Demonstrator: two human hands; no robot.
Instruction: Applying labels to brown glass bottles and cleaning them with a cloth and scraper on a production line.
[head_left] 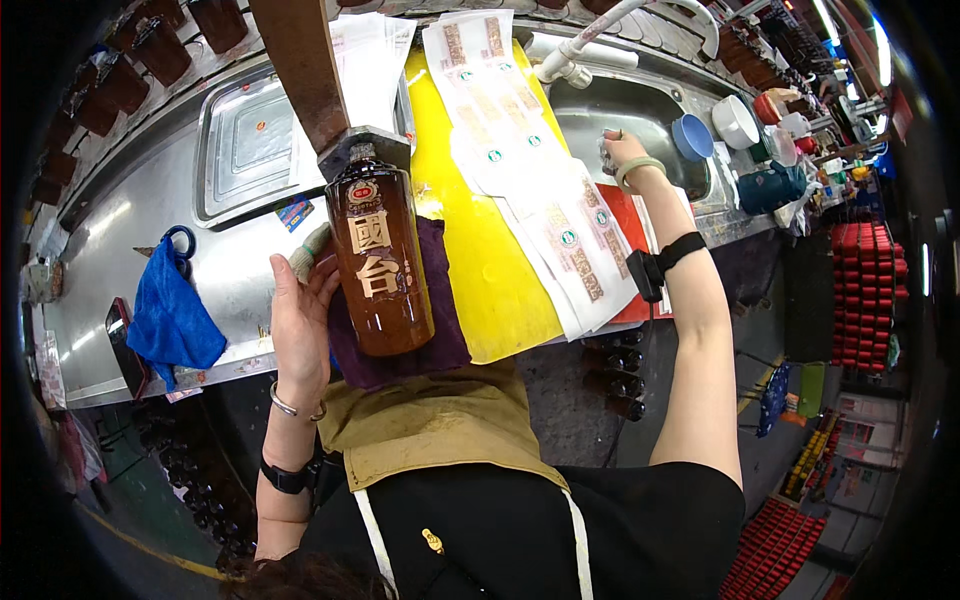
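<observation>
A brown glass bottle with large gold characters rests over a dark purple cloth, its bottom end toward me. Its neck is at a dark angular bracket on a wooden post. My left hand is at the bottle's left side, fingertips partly hidden by it. Between its thumb and fingers sits a pale grey-green brush-like thing. Over the steel sink, my right hand is closed around something small and whitish, mostly hidden by the fingers.
Printed label sheets cover a yellow mat. Left lie a metal tray, blue cloth and scissors. A faucet reaches over the sink; a blue bowl stands at its right. Brown bottles line the back.
</observation>
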